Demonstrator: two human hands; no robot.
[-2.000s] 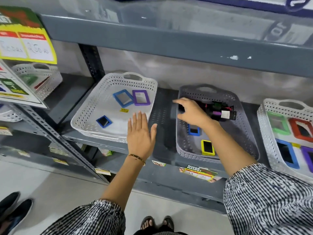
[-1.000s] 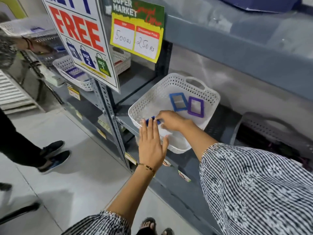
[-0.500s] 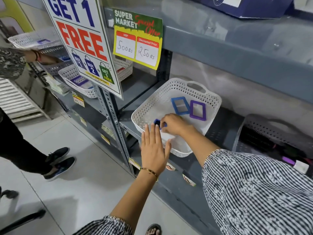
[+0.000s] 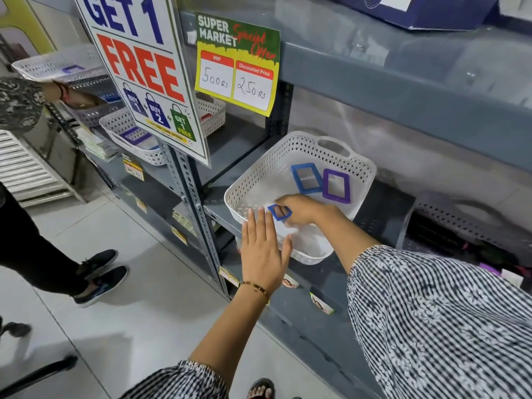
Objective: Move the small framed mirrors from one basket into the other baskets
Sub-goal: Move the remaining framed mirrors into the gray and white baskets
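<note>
Our right hand (image 4: 302, 210) reaches into the white basket (image 4: 253, 180), fingers pinched around a small blue mirror (image 4: 279, 212) held just above the basket floor at about eight o'clock. Our left hand (image 4: 263, 251) hovers flat at the basket's near rim, fingers straight and spread, holding nothing. Two bigger mirrors already lie at one o'clock in the basket: one blue mirror (image 4: 306, 177) and one purple mirror (image 4: 336, 185), side by side. With ours, that makes three here. The grey basket (image 4: 449, 214) at three o'clock looks to hold more; we cannot count them, so work likely remains.
</note>
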